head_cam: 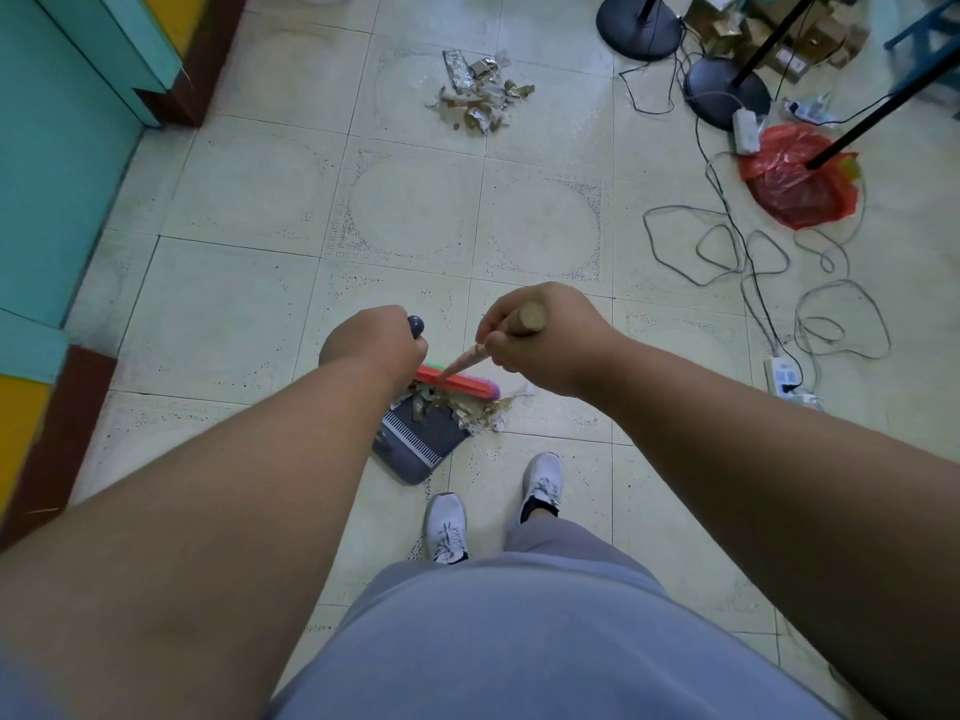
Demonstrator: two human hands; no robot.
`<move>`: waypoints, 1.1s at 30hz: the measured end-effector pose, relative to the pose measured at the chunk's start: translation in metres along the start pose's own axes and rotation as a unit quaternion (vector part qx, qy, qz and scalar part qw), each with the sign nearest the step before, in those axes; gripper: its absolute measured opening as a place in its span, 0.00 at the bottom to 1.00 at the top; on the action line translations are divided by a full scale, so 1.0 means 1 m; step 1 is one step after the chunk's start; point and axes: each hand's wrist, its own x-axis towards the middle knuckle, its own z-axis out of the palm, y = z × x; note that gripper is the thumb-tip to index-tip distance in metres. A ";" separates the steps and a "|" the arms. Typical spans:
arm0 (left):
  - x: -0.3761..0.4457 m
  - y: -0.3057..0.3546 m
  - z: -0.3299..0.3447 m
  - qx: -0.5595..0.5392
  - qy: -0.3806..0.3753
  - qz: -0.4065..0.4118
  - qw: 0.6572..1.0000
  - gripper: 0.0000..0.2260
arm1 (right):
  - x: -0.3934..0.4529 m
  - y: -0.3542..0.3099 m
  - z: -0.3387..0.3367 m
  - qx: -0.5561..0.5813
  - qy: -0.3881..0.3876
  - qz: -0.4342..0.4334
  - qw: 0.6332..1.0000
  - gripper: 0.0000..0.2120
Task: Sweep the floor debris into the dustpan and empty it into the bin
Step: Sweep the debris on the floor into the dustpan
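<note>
1. Here, the left hand [371, 345] is gripping the dustpan handle [416, 326], its dark rounded tip poking out above the curled fingers at the centre of the frame.
2. The right hand [540, 337] is clenching the wooden broom handle [522, 322], fingers wrapped round it near its top end.
3. The broom [457, 383], with a red head and pink bristles, is sitting just below the two hands, its bristles touching the scraps at the dustpan's mouth.
4. The dustpan [423, 441], dark grey with a ribbed lip, is lying on the floor [249, 314] just above the shoes [543, 483], tilted toward the lower left.
5. Some debris [475, 410], torn brownish paper scraps, is lying partly in the dustpan and partly spilling onto the tiles at its right edge.
6. A second pile [480, 93] of scraps is sitting well apart, in the upper middle of the frame.
7. At the upper right, two round black stand bases [636, 23], a red bag [797, 181] and loose cables [748, 257] are lying on the floor, with cardboard boxes [779, 28] beyond them.
</note>
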 end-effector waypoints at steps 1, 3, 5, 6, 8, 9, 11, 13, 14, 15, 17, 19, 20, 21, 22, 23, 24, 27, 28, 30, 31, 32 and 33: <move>-0.001 0.001 0.000 -0.002 -0.001 0.000 1.000 0.07 | 0.000 0.001 -0.003 0.001 0.002 0.000 1.000 0.08; -0.003 0.001 0.000 -0.004 -0.003 0.000 1.000 0.07 | -0.002 0.002 -0.010 0.003 0.018 0.003 1.000 0.08; -0.007 0.001 0.000 -0.002 -0.004 0.001 1.000 0.08 | -0.004 0.003 -0.015 0.010 0.041 0.009 0.999 0.09; -0.009 0.000 0.000 0.000 -0.004 0.002 1.000 0.09 | -0.005 0.003 -0.017 0.013 0.056 0.013 0.998 0.09; -0.012 -0.001 -0.001 0.004 0.000 0.001 1.000 0.09 | -0.006 0.003 -0.024 0.010 0.089 0.016 0.996 0.09; -0.013 -0.002 -0.001 0.006 0.003 0.001 1.000 0.09 | -0.005 0.004 -0.027 0.002 0.100 0.016 0.995 0.09; -0.015 -0.003 -0.001 0.009 0.005 0.001 1.000 0.09 | -0.003 0.007 -0.032 -0.031 0.114 0.014 0.993 0.09; -0.016 -0.002 0.000 0.015 0.003 0.007 1.000 0.09 | -0.001 0.012 -0.034 -0.071 0.126 0.012 0.989 0.09; -0.017 -0.001 0.001 0.018 0.001 0.011 1.000 0.08 | 0.000 0.015 -0.034 -0.087 0.130 0.015 0.988 0.09; -0.017 0.000 0.002 0.021 -0.001 0.013 1.000 0.08 | 0.001 0.019 -0.034 -0.099 0.135 0.020 0.986 0.09; -0.018 0.000 0.003 0.020 -0.004 0.013 1.000 0.08 | 0.005 0.031 -0.033 -0.105 0.146 0.043 0.983 0.09; -0.019 -0.001 0.004 0.018 -0.007 0.012 1.000 0.08 | 0.007 0.044 -0.031 -0.110 0.156 0.066 0.979 0.09; -0.020 -0.002 0.004 0.017 -0.009 0.011 1.000 0.08 | 0.008 0.050 -0.030 -0.111 0.161 0.076 0.978 0.09; -0.020 -0.003 0.004 0.017 -0.011 0.009 1.000 0.08 | 0.009 0.056 -0.029 -0.103 0.166 0.086 0.977 0.09; -0.020 -0.004 0.005 0.016 -0.012 0.007 1.000 0.08 | 0.008 0.060 -0.026 -0.085 0.174 0.099 0.976 0.09; -0.020 -0.005 0.005 0.015 -0.013 0.005 1.000 0.08 | 0.007 0.064 -0.023 -0.061 0.184 0.113 0.975 0.10; -0.020 -0.005 0.005 0.014 -0.013 0.004 1.000 0.08 | 0.007 0.066 -0.020 -0.038 0.195 0.124 0.972 0.10; -0.020 -0.005 0.005 0.018 -0.010 0.003 1.000 0.08 | 0.005 0.065 -0.011 0.011 0.209 0.127 0.970 0.10; -0.019 -0.005 0.005 0.017 -0.008 0.003 1.000 0.08 | 0.005 0.063 -0.007 0.016 0.205 0.123 0.971 0.10; -0.018 -0.005 0.004 0.016 -0.007 0.004 1.000 0.08 | 0.004 0.057 -0.001 0.019 0.196 0.119 0.973 0.10; -0.017 -0.004 0.004 0.015 -0.007 0.003 1.000 0.08 | 0.004 0.055 0.001 0.031 0.196 0.118 0.973 0.10; -0.017 -0.004 0.003 0.015 -0.006 0.003 1.000 0.08 | 0.005 0.053 0.003 0.046 0.196 0.116 0.973 0.10; -0.017 -0.004 0.003 0.015 -0.006 0.002 1.000 0.08 | 0.006 0.051 0.004 0.060 0.196 0.114 0.972 0.10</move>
